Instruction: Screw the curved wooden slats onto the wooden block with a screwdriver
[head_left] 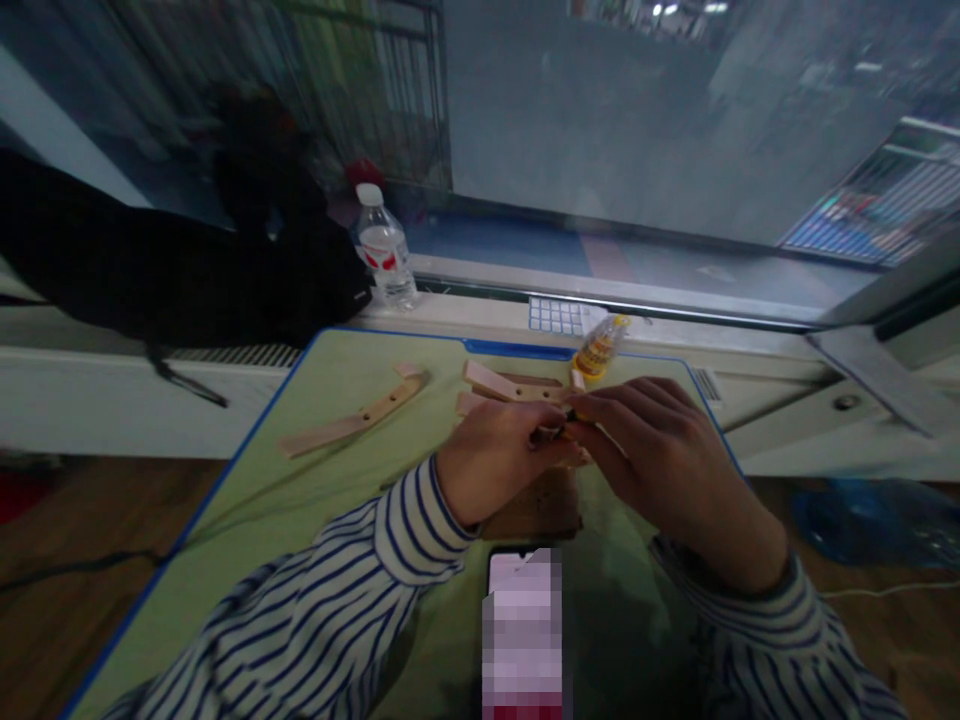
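Note:
My left hand (499, 455) and my right hand (664, 450) meet over the middle of a green table (300, 500). Both are closed in a pinch around a small dark and orange object (564, 428) that I cannot make out. Pale wooden pieces (501, 385) lie just beyond the hands, and a brown wooden board (541, 510) lies under them. A long curved wooden strip with holes (352, 420) rests to the left. Both sleeves are striped.
A phone (517, 575) lies on the table near me. A small yellow bottle (598, 348) lies at the far edge. A water bottle (384, 248) and a black bag (187, 260) sit on the window sill beyond.

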